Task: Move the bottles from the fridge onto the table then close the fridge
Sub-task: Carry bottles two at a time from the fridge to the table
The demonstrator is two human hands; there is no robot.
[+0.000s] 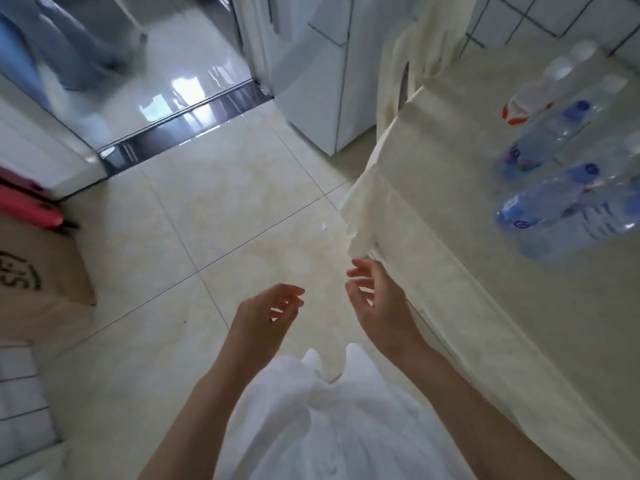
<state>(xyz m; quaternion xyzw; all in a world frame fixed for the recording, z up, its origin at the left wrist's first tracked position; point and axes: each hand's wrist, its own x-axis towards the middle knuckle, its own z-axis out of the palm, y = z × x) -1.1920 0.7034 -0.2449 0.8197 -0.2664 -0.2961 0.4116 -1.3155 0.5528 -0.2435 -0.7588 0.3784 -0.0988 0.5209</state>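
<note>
Pale beige floor tiles (214,209) with thin dark grout lines fill the middle of the view, running up to a dark metal threshold strip (183,124) and a glossy grey floor beyond it, where a blurred figure in light blue clothing (79,46) is cut off by the top edge. On the right stands the table under a cream cloth (512,306), its corner folds hanging just above the right hand. Several clear plastic water bottles (554,199) stand grouped on the far right of the table, some with blue labels, one with a red and white label (519,110); motion blur smears them together, so their exact number and which ones touch cannot be told, and the nearest is cut by the frame edge. A white cabinet-like unit (311,98) stands past the table corner; whether this is the fridge, and whether any door is open, cannot be made out. A cream towel or cloth (415,53) hangs beside it against the white tiled wall (519,15).

Both hands hover over the floor, holding nothing. The left hand (266,315) has its fingers loosely bent and spread, palm turned inward. The right hand (375,292) is near the table edge, fingers relaxed and slightly curled, apart from the cloth.

At the left edge, a brown cardboard box with dark printing (38,282) is partly cut off, and a pink-red object (31,206) lies behind it, too cropped to identify. White clothing (329,420) covers the lower centre.
</note>
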